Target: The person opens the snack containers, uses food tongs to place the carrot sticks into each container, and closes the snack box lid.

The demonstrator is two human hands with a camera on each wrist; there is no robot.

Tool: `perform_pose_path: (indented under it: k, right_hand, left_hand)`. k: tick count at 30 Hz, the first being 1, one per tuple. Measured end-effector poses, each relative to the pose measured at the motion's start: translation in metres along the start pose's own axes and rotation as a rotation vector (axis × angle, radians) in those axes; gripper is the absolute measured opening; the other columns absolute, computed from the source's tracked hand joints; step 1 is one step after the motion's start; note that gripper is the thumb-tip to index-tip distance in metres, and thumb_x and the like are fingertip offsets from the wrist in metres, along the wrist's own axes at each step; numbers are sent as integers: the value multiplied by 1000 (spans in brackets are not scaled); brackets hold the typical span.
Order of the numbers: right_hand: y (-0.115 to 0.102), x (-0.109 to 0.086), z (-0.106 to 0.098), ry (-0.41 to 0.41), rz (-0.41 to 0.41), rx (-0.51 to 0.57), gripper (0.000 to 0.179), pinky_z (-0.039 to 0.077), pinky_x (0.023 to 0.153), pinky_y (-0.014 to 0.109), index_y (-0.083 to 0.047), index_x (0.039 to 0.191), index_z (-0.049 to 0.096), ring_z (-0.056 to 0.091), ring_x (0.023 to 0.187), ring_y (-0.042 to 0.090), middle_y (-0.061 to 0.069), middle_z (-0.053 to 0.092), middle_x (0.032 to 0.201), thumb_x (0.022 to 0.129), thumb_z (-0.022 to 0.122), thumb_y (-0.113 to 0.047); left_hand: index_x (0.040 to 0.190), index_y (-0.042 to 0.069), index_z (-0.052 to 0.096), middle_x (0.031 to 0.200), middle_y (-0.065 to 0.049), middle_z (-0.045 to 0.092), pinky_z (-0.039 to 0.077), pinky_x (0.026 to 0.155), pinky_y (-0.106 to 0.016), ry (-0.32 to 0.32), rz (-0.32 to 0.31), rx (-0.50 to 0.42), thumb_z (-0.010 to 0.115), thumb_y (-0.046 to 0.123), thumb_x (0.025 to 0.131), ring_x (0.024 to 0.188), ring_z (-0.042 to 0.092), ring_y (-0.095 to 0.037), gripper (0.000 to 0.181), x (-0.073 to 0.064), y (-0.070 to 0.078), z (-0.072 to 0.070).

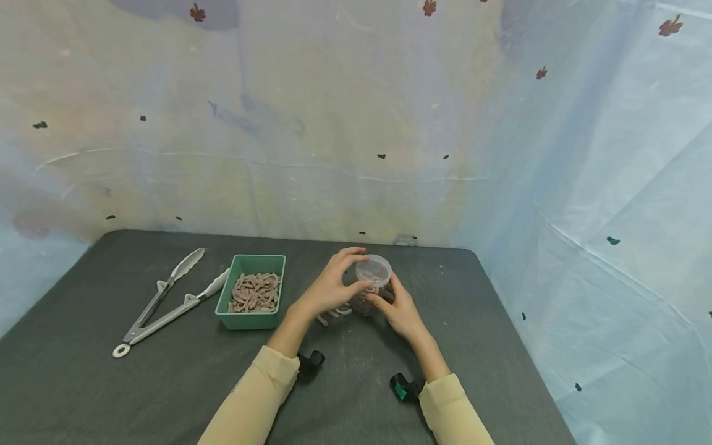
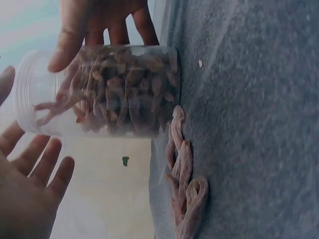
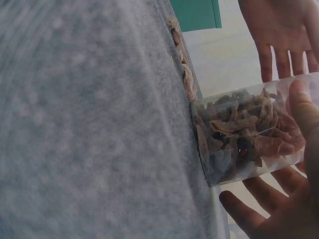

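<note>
Upright on the dark table stands a clear plastic jar point(image 1: 364, 305), largely filled with wrinkled pinkish-brown strips point(image 2: 119, 89). My left hand point(image 1: 329, 289) holds the jar's round translucent top point(image 1: 374, 270), thumb on the near side and fingers round the far side. Lower down, my right hand point(image 1: 403, 314) grips the jar's body, its thumb across the front in the right wrist view. A few loose strips point(image 2: 184, 169) lie on the table beside the jar's base, partly hidden by my left hand in the head view.
Left of my hands sits a green rectangular tub point(image 1: 250, 321) holding many more strips point(image 1: 256, 292). Metal tongs point(image 1: 165, 318) with pale tips lie spread farther left, one tip against the tub. A patterned sheet point(image 1: 311, 123) hangs behind the table and along its right side.
</note>
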State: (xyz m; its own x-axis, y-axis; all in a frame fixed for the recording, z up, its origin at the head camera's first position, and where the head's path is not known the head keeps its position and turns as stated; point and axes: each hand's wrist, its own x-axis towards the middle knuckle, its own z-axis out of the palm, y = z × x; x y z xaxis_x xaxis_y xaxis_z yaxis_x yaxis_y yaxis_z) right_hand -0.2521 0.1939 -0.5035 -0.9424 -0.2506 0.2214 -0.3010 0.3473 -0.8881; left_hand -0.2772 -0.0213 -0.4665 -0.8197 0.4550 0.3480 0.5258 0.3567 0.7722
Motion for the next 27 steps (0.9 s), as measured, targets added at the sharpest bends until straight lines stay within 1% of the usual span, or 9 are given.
perform_pose_path:
  k: [4,7,10,15,22,24,27]
  right_hand:
    - [0,0,0,-5,13,-10,77,47,109,55,-15,164,28,53,140,35,17,52,152,101,72,-24]
    - [0,0,0,-9,22,-12,78,46,110,55,-17,165,28,52,140,35,16,51,153,101,72,-25]
    - [0,-1,0,-8,18,-8,79,46,110,56,-17,165,27,51,141,35,16,50,154,101,72,-24]
    - [0,0,-1,-6,5,-17,79,45,111,57,-15,165,27,51,140,35,17,51,153,101,72,-23]
    - [-1,0,-1,-2,10,-23,79,45,111,56,-14,165,27,53,140,34,17,52,152,101,72,-23]
    - [-1,-1,-1,-2,16,-24,79,45,111,55,-14,165,27,52,140,34,17,52,152,101,72,-24]
    - [-1,0,0,-7,19,-11,78,47,109,55,-14,165,27,52,140,34,17,52,152,101,72,-23]
  left_hand:
    - [146,14,58,154,-7,42,41,113,-57,51,-22,12,78,32,97,144,42,-30,56,1,4,4]
    - [145,13,59,151,-8,44,43,112,-56,60,-18,19,79,30,96,142,45,-30,56,1,5,4]
    - [146,13,58,154,-9,45,42,113,-56,44,-1,29,76,30,98,144,44,-30,54,1,5,3]
    - [151,14,54,160,-7,43,37,115,-60,-2,16,33,69,30,103,149,37,-32,53,2,3,-1]
    - [159,15,44,169,-1,32,32,118,-61,-79,25,-11,58,26,109,153,29,-30,53,1,-1,-3]
    - [160,14,43,170,-1,29,31,118,-63,-86,31,-20,57,23,109,154,27,-30,53,0,0,-2]
    - [157,13,47,169,-5,30,32,117,-64,-53,36,-14,63,23,107,153,27,-32,53,0,2,-2]
